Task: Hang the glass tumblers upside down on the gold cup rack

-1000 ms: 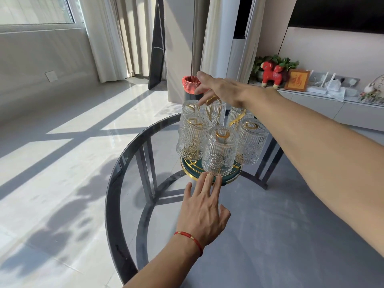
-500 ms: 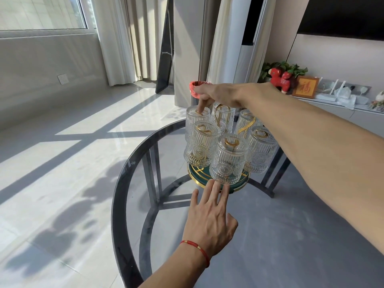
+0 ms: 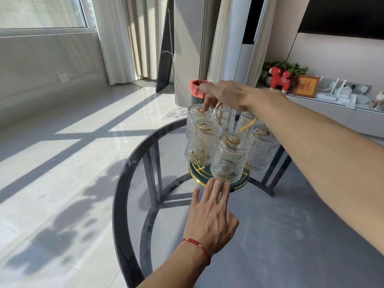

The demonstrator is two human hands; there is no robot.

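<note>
Glass tumblers (image 3: 229,157) hiding gold cup rack (image 3: 220,179) arms, left hand (image 3: 209,221) flat and spread, right hand (image 3: 223,94) loose, fingertip on rear tumbler

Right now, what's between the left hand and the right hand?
In the head view, the gold cup rack stands between the left hand and right hand, with six glass tumblers hung upside down; the nearest tumbler is just above the left fingers.
</note>
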